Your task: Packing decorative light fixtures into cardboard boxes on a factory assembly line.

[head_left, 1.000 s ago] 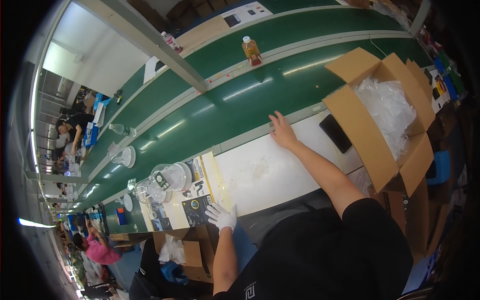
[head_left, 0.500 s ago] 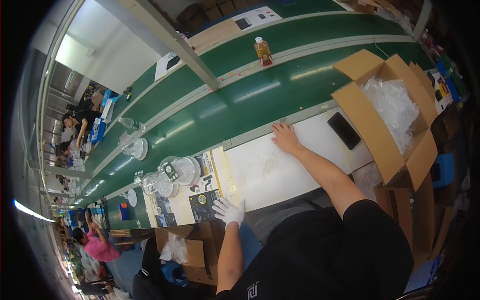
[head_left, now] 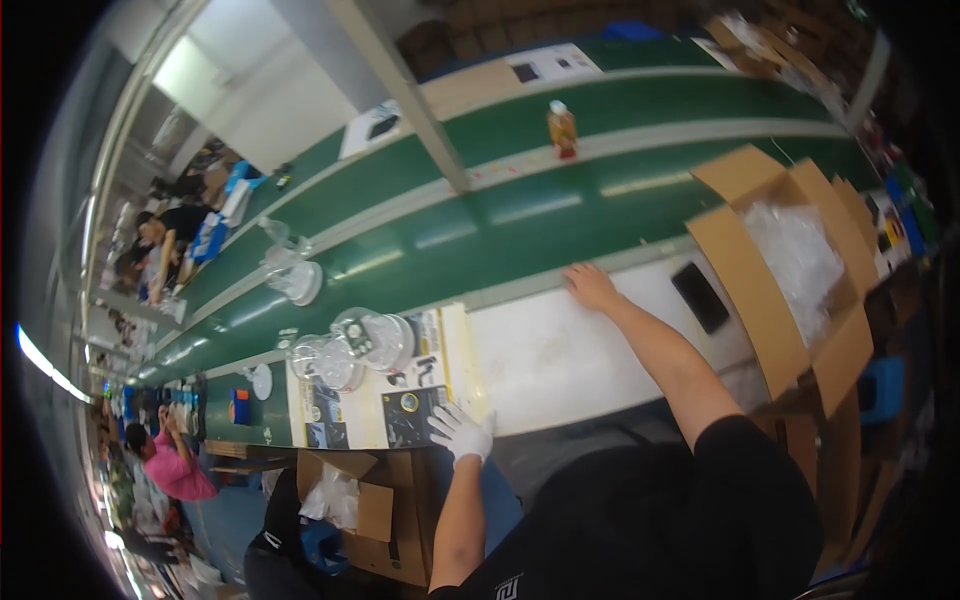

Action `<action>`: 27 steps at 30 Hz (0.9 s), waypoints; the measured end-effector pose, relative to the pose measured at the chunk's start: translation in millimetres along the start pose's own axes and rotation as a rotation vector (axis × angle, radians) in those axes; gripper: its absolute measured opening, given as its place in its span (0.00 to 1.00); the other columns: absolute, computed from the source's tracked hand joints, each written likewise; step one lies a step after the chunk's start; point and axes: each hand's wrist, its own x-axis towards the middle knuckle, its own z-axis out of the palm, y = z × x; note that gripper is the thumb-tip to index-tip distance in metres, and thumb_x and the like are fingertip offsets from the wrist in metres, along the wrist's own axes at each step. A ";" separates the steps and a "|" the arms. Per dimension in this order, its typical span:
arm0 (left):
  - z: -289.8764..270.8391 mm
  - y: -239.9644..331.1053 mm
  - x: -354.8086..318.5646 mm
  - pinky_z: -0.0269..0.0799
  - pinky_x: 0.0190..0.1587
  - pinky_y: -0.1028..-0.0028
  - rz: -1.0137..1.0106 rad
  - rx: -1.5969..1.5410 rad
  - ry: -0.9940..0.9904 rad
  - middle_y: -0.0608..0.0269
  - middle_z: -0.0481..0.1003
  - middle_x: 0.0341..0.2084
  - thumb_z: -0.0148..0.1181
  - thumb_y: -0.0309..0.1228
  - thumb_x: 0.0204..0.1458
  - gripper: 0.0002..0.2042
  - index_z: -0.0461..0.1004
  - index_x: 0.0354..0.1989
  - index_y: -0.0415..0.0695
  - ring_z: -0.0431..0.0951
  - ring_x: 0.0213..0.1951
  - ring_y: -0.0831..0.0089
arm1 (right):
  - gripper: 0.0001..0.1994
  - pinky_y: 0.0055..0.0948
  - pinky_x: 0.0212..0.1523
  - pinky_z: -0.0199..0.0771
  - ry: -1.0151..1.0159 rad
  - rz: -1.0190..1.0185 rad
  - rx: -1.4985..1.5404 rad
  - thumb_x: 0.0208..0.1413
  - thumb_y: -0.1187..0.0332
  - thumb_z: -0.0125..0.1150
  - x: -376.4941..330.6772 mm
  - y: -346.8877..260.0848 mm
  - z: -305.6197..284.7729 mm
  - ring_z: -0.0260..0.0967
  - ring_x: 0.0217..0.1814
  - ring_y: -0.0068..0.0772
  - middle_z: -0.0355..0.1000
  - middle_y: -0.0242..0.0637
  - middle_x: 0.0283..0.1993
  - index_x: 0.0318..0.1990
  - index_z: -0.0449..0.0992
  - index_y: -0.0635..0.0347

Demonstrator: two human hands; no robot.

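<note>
A person's bare forearms reach from the lower edge over a long workbench. The left hand (head_left: 462,432), in a white glove, is palm down, fingers fanned wide and holding nothing, its fingertips over the edge of a dark printed sheet (head_left: 413,415) at the bench's near side. The right hand (head_left: 592,287), ungloved, lies back upward, fingers loosely apart, where the white board (head_left: 550,355) meets a grey rail (head_left: 515,291); its palm is hidden, and blur makes it impossible to tell how firmly it touches.

The white board lies between the two hands. Left of it, clear round packs (head_left: 387,342) sit together on the sheets, beyond the left hand. To the right of the right hand, a black phone (head_left: 700,298) lies flat, just beside a carton (head_left: 742,290) with raised flaps, filled with clear bags (head_left: 795,260).

Past the rail runs a green belt (head_left: 540,212), with another clear pack (head_left: 297,281) on it at the left. On the far ledge an amber bottle (head_left: 562,132) with a white cap stands upright, right of a slanting post (head_left: 405,95). Lower left, a floor carton (head_left: 375,512) holds more plastic; beyond it is a person in pink (head_left: 178,468)
</note>
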 end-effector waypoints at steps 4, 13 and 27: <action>12.4 12.6 7.6 0.30 0.70 0.35 0.133 -0.101 0.166 0.36 0.41 0.74 0.52 0.61 0.56 0.49 0.44 0.73 0.32 0.33 0.75 0.38 | 0.20 0.52 0.58 0.68 0.095 0.212 0.092 0.61 0.63 0.54 4.4 22.2 15.7 0.67 0.61 0.51 0.69 0.42 0.59 0.60 0.71 0.50; 6.6 27.2 32.4 0.40 0.73 0.47 0.192 -0.187 0.441 0.48 0.58 0.70 0.54 0.48 0.56 0.33 0.64 0.66 0.39 0.50 0.74 0.54 | 0.08 0.44 0.55 0.63 0.348 0.103 0.002 0.54 0.65 0.65 -1.7 25.4 21.1 0.63 0.56 0.42 0.70 0.35 0.47 0.41 0.80 0.52; 6.9 30.5 41.4 0.43 0.73 0.47 0.148 -0.197 0.439 0.47 0.58 0.70 0.53 0.44 0.56 0.30 0.66 0.65 0.41 0.52 0.73 0.54 | 0.09 0.41 0.55 0.61 0.415 0.092 0.192 0.50 0.63 0.69 3.3 16.5 17.7 0.63 0.54 0.40 0.71 0.32 0.43 0.37 0.81 0.55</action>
